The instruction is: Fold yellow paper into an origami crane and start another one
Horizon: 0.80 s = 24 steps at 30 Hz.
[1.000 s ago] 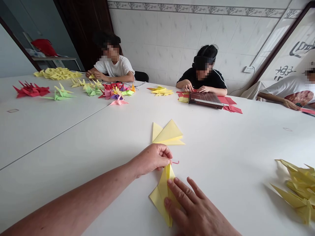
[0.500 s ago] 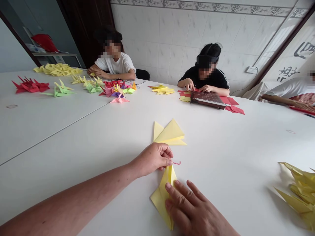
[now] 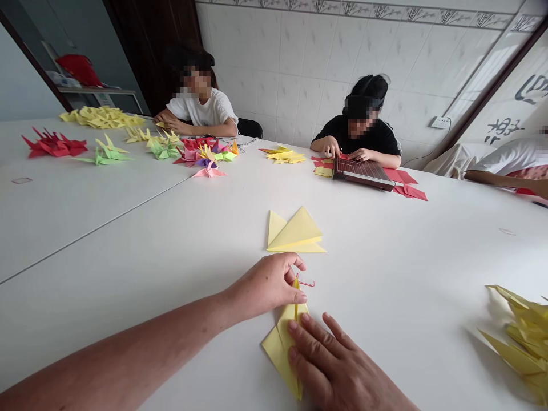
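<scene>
Your left hand point(image 3: 270, 286) sits at the tip of a half-folded yellow paper crane point(image 3: 276, 345), thumb and forefinger parted; whether its hidden fingers pinch, I cannot tell. Your right hand point(image 3: 334, 365) lies flat on that paper, fingers slightly spread, toward the tabletop's point(image 3: 406, 268) near edge. Beyond is a folded yellow sheet point(image 3: 297, 231). By the far edge, a co-worker point(image 3: 353, 140) touches a paper trimmer point(image 3: 363, 173).

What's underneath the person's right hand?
Folded yellow paper lies under the right hand, on the white table. The paper's left side and lower tip show beside the hand. The hand covers most of its right side, so I can't tell how that part is folded.
</scene>
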Tool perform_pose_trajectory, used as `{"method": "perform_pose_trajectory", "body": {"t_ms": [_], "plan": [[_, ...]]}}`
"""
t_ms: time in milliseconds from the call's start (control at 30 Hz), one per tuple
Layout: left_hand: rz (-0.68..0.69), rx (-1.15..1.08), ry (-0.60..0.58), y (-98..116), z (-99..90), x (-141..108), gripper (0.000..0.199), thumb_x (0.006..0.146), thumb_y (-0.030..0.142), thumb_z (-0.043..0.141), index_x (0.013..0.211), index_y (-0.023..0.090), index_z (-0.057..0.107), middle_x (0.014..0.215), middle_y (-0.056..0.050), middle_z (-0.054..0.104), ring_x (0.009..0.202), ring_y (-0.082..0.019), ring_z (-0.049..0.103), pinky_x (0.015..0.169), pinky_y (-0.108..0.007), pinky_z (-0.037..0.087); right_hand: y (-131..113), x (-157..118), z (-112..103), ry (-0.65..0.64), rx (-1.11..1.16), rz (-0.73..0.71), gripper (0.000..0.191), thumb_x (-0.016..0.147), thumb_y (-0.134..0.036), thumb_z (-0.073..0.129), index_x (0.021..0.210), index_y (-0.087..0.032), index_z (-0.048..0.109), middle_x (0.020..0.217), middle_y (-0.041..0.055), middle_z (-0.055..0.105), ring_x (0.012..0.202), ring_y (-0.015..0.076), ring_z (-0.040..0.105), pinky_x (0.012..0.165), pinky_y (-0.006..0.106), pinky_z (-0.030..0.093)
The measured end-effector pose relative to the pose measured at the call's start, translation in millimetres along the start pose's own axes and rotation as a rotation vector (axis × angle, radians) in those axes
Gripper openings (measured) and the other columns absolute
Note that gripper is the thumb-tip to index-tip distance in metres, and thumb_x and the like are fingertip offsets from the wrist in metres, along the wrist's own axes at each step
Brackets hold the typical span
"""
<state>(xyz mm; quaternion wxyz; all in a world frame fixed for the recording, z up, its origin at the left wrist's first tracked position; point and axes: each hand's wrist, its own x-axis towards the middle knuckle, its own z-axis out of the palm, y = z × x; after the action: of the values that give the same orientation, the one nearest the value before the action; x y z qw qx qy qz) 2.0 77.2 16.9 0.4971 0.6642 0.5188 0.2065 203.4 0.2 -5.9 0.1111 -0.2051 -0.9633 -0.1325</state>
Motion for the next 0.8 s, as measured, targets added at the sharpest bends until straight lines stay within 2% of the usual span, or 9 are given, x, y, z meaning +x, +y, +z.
{"method": "perform_pose_trajectory", "body": {"t_ms": [200,467,600,700,800], "plan": [[-0.006,-0.029,0.046,-1.8,3.7,2.9,0.039,0.066,0.027,0.066,0.103,0.020,0.058,0.069,0.005,0.057,0.063,-0.013,0.055,0.056,-0.023,0.037,-0.4,-0.4,1.3,0.004,0.020,0.011,0.042,0.095,-0.044,0.042,0.120,-0.015,0.057,0.137,0.0109,0.049,0.124,0.0259,0.049,0.102,0.040,0.045],[-0.007,-0.082,0.010,3.8,1.4,2.4,0.023,0.073,0.023,0.060,0.096,0.020,0.056,0.059,0.008,0.052,0.061,-0.013,0.058,0.061,-0.023,0.039,-0.7,-2.2,5.1,0.012,0.012,0.003,0.039,0.096,-0.041,0.041,0.119,-0.014,0.058,0.138,0.0123,0.049,0.125,0.0279,0.048,0.101,0.043,0.046],[0.018,-0.104,0.007,3.0,1.0,2.6,0.018,0.078,0.023,0.056,0.095,0.020,0.056,0.058,0.007,0.052,0.062,-0.014,0.061,0.062,-0.024,0.042,-0.2,-2.2,3.3,0.006,0.027,0.008,0.044,0.094,-0.045,0.043,0.121,-0.014,0.057,0.138,0.0124,0.049,0.125,0.0281,0.047,0.101,0.042,0.046],[0.023,-0.113,-0.008,2.0,0.5,2.6,0.023,0.078,0.029,0.058,0.099,0.020,0.056,0.060,0.006,0.053,0.070,-0.016,0.064,0.065,-0.025,0.044,0.3,-1.9,1.6,0.018,0.051,0.019,0.045,0.094,-0.046,0.044,0.122,-0.014,0.057,0.137,0.0124,0.050,0.126,0.0270,0.046,0.103,0.041,0.044],[0.022,-0.074,0.000,1.2,2.1,2.0,0.040,0.068,0.035,0.070,0.103,0.021,0.058,0.068,0.005,0.056,0.080,-0.020,0.065,0.069,-0.027,0.046,0.2,-1.1,0.9,0.012,0.049,0.012,0.044,0.094,-0.045,0.044,0.122,-0.014,0.057,0.136,0.0125,0.050,0.126,0.0258,0.046,0.103,0.039,0.044]]}}
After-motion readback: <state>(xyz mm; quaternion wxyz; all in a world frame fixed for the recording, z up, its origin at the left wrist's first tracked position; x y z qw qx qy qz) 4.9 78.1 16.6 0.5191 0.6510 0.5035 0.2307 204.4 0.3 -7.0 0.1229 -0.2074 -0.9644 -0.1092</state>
